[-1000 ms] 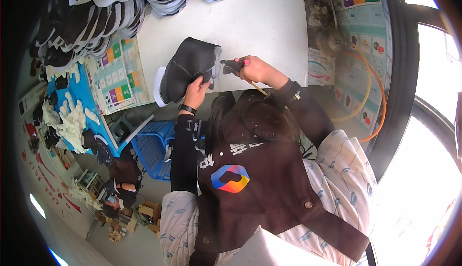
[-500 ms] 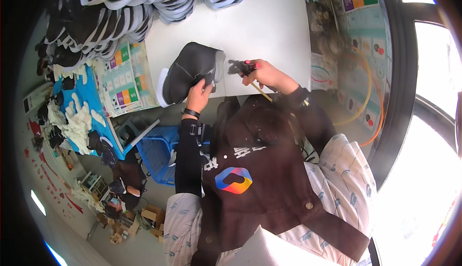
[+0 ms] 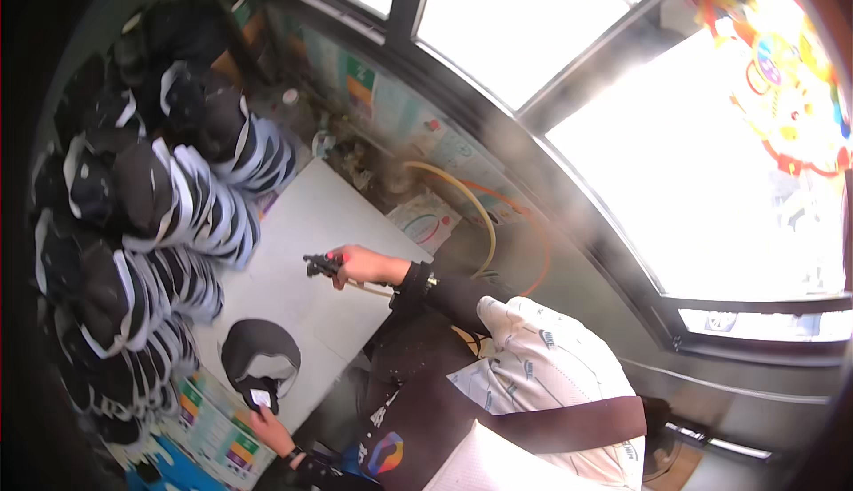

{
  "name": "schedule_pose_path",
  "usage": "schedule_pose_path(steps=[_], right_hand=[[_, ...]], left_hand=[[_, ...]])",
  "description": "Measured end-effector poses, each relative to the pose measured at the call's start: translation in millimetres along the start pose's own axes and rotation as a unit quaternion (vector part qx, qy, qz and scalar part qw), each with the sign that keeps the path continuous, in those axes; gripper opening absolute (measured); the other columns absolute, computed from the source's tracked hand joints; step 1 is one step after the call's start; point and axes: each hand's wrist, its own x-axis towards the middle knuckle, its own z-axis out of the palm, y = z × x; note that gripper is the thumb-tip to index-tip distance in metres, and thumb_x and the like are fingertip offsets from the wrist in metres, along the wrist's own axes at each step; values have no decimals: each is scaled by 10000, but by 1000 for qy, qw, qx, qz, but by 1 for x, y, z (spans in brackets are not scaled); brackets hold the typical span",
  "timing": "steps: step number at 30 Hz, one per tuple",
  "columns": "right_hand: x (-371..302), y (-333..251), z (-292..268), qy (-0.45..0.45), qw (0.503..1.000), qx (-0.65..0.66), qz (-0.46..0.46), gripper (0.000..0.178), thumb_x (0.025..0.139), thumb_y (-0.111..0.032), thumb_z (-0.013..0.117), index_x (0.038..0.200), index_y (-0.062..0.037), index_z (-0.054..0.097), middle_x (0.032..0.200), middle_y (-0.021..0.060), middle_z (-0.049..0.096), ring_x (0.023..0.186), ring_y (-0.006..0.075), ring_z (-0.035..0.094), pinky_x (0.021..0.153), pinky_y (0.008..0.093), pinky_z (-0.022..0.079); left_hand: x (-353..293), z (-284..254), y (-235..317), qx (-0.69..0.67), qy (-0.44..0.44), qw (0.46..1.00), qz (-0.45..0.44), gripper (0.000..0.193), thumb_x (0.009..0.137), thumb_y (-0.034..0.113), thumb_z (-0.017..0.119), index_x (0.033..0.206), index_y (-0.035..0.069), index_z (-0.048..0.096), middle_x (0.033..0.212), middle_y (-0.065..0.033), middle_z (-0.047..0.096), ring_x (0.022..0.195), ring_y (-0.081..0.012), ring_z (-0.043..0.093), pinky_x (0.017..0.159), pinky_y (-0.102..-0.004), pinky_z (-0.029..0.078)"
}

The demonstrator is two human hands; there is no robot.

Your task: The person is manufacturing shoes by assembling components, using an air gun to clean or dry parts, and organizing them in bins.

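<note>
My left hand (image 3: 269,427) pinches the near edge of a black cap (image 3: 249,342) beside a small white label. The cap's pale grey inside shows, and it is at the left near part of the white table (image 3: 306,264). My right hand (image 3: 362,266) is closed around a black spray gun (image 3: 322,266), its nozzle pointing left over the table. A yellow hose (image 3: 484,215) is joined to the gun. Gun and cap are apart. Whether the cap touches the table I cannot tell.
Tall stacks of black caps with pale edges (image 3: 200,198) line the table's far left side. Printed sheets (image 3: 213,429) cover its near left corner. An orange hose (image 3: 544,242) hangs beside the yellow one. A dark-framed window (image 3: 498,109) stands along the right.
My view has swung toward the window. My left hand has turned the cap, so its inside and white label now show. The gun stays in my right hand, farther from the cap.
</note>
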Motion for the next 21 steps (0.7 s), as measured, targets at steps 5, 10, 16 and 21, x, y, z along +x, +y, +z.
schedule_pose_path(steps=[5,10,16,21], right_hand=[[-6,-17,12,-21,996,-71,38,275,707,-112,729,967,-41,672,793,43,664,630,162,586,534,325,484],[-21,-13,0,-91,991,-93,14,379,656,-94,751,1017,2,686,787,88,675,648,214,638,510,372,509],[-19,-15,8,-43,976,-213,35,436,637,-30,700,1070,15,681,804,149,710,600,275,693,491,399,550],[-31,-5,15,-15,988,-154,5,263,730,-38,698,983,28,664,778,129,716,617,236,706,492,363,565]], left_hand=[[0,45,40,20,6,995,102,212,862,152,644,959,-31,600,771,-202,639,701,-392,610,651,-512,466],[-3,94,65,107,-70,983,132,526,900,151,655,1385,-24,549,1049,-249,689,941,-426,651,819,-517,519],[12,87,67,117,-100,986,-60,450,995,201,605,1397,5,553,1187,-227,683,1065,-406,653,907,-506,531],[22,87,38,99,-101,990,17,339,1006,175,586,1297,10,636,1160,-229,696,1051,-410,657,887,-501,525]])
